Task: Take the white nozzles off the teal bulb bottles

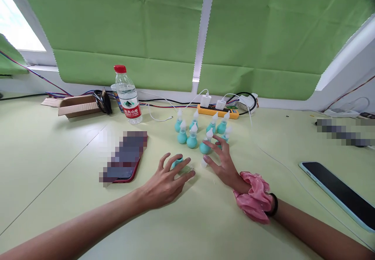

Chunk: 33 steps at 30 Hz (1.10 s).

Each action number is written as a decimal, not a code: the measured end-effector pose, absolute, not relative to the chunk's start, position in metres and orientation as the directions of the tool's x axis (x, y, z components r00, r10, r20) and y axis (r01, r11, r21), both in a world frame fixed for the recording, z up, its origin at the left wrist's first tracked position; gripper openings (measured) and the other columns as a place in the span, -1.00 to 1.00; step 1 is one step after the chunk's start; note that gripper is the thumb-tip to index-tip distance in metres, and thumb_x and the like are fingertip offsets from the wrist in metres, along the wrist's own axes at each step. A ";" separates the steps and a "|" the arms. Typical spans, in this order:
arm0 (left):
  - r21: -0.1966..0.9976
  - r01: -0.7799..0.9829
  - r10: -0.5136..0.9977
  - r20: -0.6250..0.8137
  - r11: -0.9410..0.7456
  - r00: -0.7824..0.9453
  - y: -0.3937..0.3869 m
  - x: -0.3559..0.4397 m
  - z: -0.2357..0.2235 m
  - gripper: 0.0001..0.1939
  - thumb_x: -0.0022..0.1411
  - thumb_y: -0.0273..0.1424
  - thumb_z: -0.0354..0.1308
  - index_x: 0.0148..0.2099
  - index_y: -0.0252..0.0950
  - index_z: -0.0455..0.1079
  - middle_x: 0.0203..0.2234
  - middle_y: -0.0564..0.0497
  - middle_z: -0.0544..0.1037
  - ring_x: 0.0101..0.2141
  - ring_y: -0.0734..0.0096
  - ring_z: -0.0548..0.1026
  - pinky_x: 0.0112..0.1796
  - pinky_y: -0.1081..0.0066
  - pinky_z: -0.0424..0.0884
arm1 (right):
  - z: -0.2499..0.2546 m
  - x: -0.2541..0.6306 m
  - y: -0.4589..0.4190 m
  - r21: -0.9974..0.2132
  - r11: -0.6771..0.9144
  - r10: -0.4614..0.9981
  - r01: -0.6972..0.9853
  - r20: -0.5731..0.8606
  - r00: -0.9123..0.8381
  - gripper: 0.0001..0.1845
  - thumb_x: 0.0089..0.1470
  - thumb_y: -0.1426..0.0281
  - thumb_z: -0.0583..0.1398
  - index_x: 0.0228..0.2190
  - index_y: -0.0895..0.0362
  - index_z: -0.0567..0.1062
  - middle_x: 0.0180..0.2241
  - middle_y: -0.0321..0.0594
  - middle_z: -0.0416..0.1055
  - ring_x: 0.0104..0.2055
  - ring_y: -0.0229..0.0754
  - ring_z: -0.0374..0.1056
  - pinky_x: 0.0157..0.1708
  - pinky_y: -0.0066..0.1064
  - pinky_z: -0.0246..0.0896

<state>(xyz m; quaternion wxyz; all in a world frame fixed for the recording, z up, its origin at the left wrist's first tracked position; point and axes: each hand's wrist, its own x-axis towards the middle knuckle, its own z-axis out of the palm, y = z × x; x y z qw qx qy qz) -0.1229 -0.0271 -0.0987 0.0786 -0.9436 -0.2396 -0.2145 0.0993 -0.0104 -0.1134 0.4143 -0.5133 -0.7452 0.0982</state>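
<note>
Several teal squeeze bulbs with clear necks and pale pointed tips, which look like nasal aspirators, stand upright in loose rows; one front bulb [191,141] is near the middle. My left hand [165,182] is low over the table, fingers spread. Under its fingers lie a loose teal bulb [177,162] and a clear part, both partly hidden. My right hand [224,164] has its fingers apart around the near side of the right front bulb [204,148]; whether they touch it I cannot tell. A small white piece [204,163] lies by the right thumb.
A water bottle [129,100] and an open cardboard box [79,105] stand back left. A yellow power strip [218,111] with white chargers lies behind the bulbs. One phone [125,158] lies left, another [336,193] right, with a white cable [288,170] crossing nearby.
</note>
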 end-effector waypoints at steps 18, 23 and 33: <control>-0.049 0.365 0.248 0.647 -0.930 0.721 -0.028 -0.125 -0.097 -0.70 0.05 -0.59 0.04 -0.11 -0.37 0.24 -0.23 -0.17 0.37 -0.24 0.21 0.24 -0.31 0.20 0.29 | -0.111 0.096 -0.033 -0.305 0.812 0.504 0.497 0.797 -0.334 -0.73 -0.14 0.58 0.10 -0.34 0.05 0.28 -0.29 -0.19 0.15 -0.34 -0.24 0.20 -0.45 -0.42 0.16; 0.102 0.351 0.316 0.709 -0.931 0.631 -0.027 -0.127 -0.094 -0.85 0.11 -0.50 0.04 -0.22 -0.40 0.24 -0.40 -0.12 0.38 -0.39 0.36 0.21 -0.41 0.33 0.27 | -0.109 0.094 -0.042 -0.046 0.920 0.313 0.389 0.684 -0.659 -0.81 -0.22 0.57 0.05 -0.48 0.07 0.27 -0.39 -0.23 0.22 -0.47 -0.28 0.18 -0.57 -0.47 0.03; 0.352 0.291 0.456 0.653 -0.890 0.605 -0.023 -0.130 -0.098 -0.92 0.14 -0.55 -0.01 -0.28 -0.38 0.27 -0.47 -0.05 0.39 -0.41 0.42 0.17 -0.40 0.38 0.22 | -0.106 0.092 -0.043 -0.085 0.915 0.363 0.395 0.602 -0.711 -0.93 -0.17 0.49 0.06 -0.56 0.07 0.27 -0.55 -0.30 0.18 -0.55 -0.30 0.10 -0.61 -0.49 -0.08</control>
